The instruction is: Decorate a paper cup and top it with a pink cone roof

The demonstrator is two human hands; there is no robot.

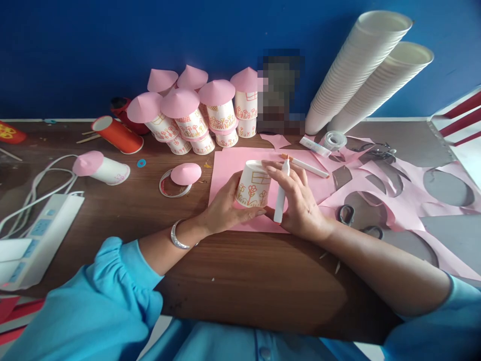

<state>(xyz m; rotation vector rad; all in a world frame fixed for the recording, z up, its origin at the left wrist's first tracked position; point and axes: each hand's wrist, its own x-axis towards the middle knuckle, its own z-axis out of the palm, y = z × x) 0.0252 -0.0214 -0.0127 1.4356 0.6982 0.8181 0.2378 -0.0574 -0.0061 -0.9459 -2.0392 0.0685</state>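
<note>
My left hand [224,206] is closed round the side and lower part of a white paper cup [248,186]. The cup is upside down, with orange and red flowers and a window grid drawn on it. A white marker [280,198] stands nearly upright in my right hand [305,208], its pale tip pointing up. Fingers of that hand also reach the cup's top right edge. Beneath both hands is a pink paper sheet [221,168], where another white marker [310,166] with orange ends lies.
Decorated cups with pink cone roofs [180,103] stand stacked at the back. Tall paper cup stacks [349,70] lean on the blue wall at right. Cut pink paper [406,200] and a tape roll [335,141] lie rightward. A power strip [52,225] sits left.
</note>
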